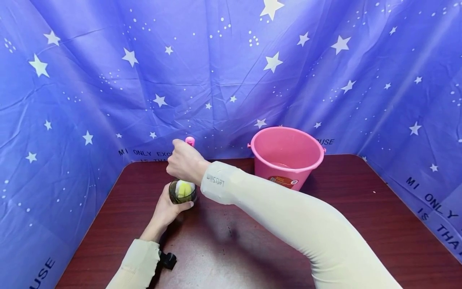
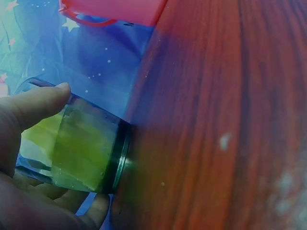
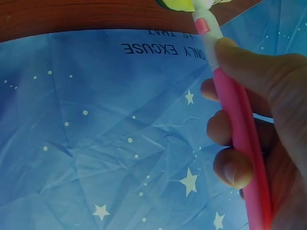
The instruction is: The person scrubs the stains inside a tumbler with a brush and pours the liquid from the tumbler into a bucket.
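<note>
In the head view my left hand point(image 1: 167, 210) grips a dark-tinted clear glass cup point(image 2: 84, 148) around its side, thumb on one side and fingers on the other. The cup's base stands on or just over the table; I cannot tell which. A yellow-and-white sponge head point(image 1: 185, 189) sits inside the cup. It belongs to a cup brush point(image 3: 235, 105) with a pink and white handle. My right hand point(image 1: 187, 161) holds that handle above the cup, with fingers curled round it and the thumb along the white neck. Its pink end knob point(image 1: 190, 141) sticks out above the fist.
A pink bucket point(image 1: 285, 160) with a label on its front stands at the back of the dark red wooden table point(image 1: 325, 233), right of the hands. A blue star-patterned cloth point(image 1: 216, 80) hangs round the back and sides. My right forearm crosses in front of the bucket.
</note>
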### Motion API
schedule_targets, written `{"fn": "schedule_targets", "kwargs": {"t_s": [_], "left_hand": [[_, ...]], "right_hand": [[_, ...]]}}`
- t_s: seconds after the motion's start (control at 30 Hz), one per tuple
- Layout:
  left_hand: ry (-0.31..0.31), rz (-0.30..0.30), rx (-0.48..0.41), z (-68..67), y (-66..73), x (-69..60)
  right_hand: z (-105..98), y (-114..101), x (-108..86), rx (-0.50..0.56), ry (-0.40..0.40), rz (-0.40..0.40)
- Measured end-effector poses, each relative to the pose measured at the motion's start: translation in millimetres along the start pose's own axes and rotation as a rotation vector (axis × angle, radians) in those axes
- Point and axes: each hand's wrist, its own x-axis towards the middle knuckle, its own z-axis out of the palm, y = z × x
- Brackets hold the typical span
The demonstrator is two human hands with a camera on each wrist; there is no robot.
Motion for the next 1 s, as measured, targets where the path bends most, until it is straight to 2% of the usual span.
{"fn": "schedule_targets", "kwargs": {"t_s": [0.17, 0.33, 0.73, 1.0], "left_hand": [[-0.007, 0.001, 0.004, -1.4, -0.4, 0.3], [-0.006, 0.012, 0.016, -3.3, -0.3, 0.0], [-0.013, 0.024, 0.019, -0.5, -1.4, 0.9], [-0.020, 0.018, 0.019, -1.0, -1.5, 1.4]], "right_hand": [[-0.1, 0.9, -1.9, 0.015, -0.035, 0.014], [-1.5, 0.8, -3.8, 0.028, -0.003, -0.018], [-5.6, 0.8, -5.1, 0.040, 0.018, -0.076], [-4.8, -0.1, -2.1, 0.035, 0.054, -0.061]]}}
